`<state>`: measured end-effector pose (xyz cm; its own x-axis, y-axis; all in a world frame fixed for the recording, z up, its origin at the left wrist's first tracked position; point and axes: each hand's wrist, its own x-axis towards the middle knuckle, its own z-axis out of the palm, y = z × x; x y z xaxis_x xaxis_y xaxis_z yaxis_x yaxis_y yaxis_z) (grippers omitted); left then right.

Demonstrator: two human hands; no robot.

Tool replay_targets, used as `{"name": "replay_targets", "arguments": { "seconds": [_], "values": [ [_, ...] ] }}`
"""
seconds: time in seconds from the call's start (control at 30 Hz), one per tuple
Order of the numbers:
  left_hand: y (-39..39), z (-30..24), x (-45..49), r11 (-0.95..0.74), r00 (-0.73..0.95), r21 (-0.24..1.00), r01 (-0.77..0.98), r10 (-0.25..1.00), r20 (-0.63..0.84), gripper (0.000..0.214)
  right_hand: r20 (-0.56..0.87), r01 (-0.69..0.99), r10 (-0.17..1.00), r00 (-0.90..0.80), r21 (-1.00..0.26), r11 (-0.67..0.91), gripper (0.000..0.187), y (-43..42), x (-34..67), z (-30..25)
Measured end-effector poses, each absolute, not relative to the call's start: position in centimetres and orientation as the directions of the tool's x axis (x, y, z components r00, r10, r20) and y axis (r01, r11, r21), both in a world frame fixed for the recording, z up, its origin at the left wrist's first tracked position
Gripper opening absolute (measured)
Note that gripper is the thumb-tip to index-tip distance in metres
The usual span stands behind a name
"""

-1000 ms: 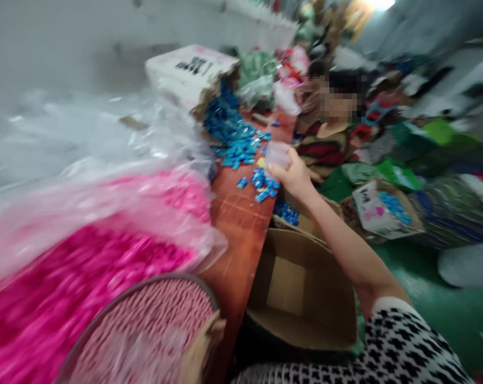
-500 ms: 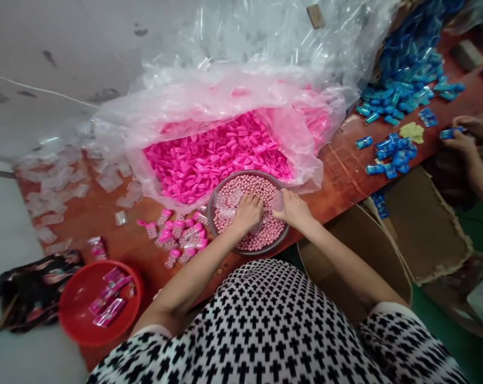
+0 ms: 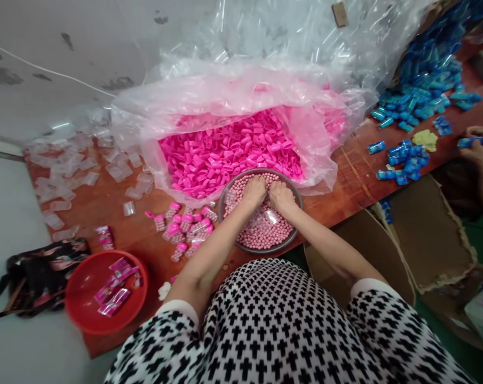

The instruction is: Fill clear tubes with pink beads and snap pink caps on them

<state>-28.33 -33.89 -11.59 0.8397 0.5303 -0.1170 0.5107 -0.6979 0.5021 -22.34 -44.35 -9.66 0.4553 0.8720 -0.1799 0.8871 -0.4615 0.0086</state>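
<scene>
Both my hands are in a round metal bowl full of small pale pink beads at the table's near edge. My left hand and my right hand lie side by side with their fingers curled down into the beads. What the fingers grip is hidden. A small clear plastic container lies on the beads just below my right hand. Left of the bowl lies a cluster of small bead-filled containers with pink caps.
A clear bag of bright pink caps lies open behind the bowl. Empty clear containers are scattered at the left. A red basin holds pink packets. Blue pieces and another person's hands are at the right, above cardboard boxes.
A second ago I looked right, my right hand raised with a clear container. The view swung to the bowl, and both hands have moved together deeper into the beads.
</scene>
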Motion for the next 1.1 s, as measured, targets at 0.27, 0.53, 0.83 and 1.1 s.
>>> {"name": "replay_targets", "arguments": {
  "seconds": [0.27,0.53,0.83,1.1],
  "values": [
    [-34.7,-12.7,-29.9,-0.592,0.788,0.693,0.411,0.613,0.056,0.037,-0.006,0.704,0.895,0.446,-0.615,-0.355,0.060,-44.0,-21.5,-14.7],
    [-35.9,-12.2,-33.8,-0.384,0.814,0.910,0.154,0.571,0.104,0.051,0.152,0.561,0.896,0.418,-0.819,-0.123,0.079,-45.4,-21.3,-16.8],
    [-35.5,-12.0,-35.8,-0.652,0.804,0.667,0.360,0.579,0.132,0.024,0.108,0.561,0.921,0.373,-0.817,-0.131,0.084,-46.8,-20.3,-16.2],
    [-35.9,-11.9,-33.9,-0.715,0.873,0.609,0.344,0.483,0.074,0.017,0.158,0.572,0.827,0.540,-0.790,-0.222,0.025,-47.0,-22.0,-14.6]
  ]
}}
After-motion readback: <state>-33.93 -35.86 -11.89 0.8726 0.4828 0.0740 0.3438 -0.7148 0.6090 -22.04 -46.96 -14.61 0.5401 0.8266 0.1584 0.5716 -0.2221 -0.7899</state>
